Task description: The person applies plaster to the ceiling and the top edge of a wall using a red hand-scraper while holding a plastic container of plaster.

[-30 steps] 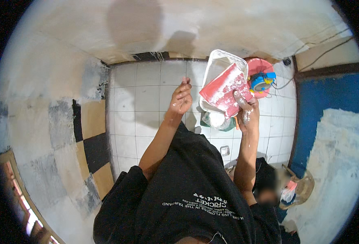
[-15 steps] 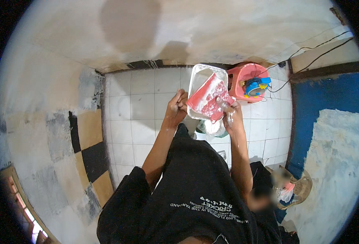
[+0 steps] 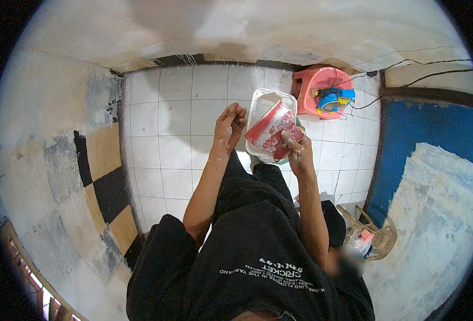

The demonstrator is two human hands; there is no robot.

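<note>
My right hand (image 3: 300, 155) is closed on a wide red plastic putty scraper (image 3: 266, 128), which is smeared with white paste. The scraper lies tilted over a white rectangular tray (image 3: 253, 107) that is also coated with paste. Left of the tray, my left hand (image 3: 231, 125) is lifted, its fingers loosely bent and nothing visible in it. A narrow gap seems to separate it from the tray's rim. Part of a green container (image 3: 300, 125) shows from beneath the tray; what supports the tray is hidden. White specks mark both hands.
A pink plastic stool (image 3: 311, 80) stands at the far right, carrying a small blue fan (image 3: 333, 100) with cables. Patchy plastered walls and a blue door (image 3: 407, 123) surround the tiled floor (image 3: 175, 117). Lower right are a brown chair (image 3: 389, 241) and a partly blurred person (image 3: 335, 262).
My left hand has come away from the tray's edge, its fingers loosening. The tray now covers most of the green container and white bundle. My right hand has shifted its hold on the scraper.
</note>
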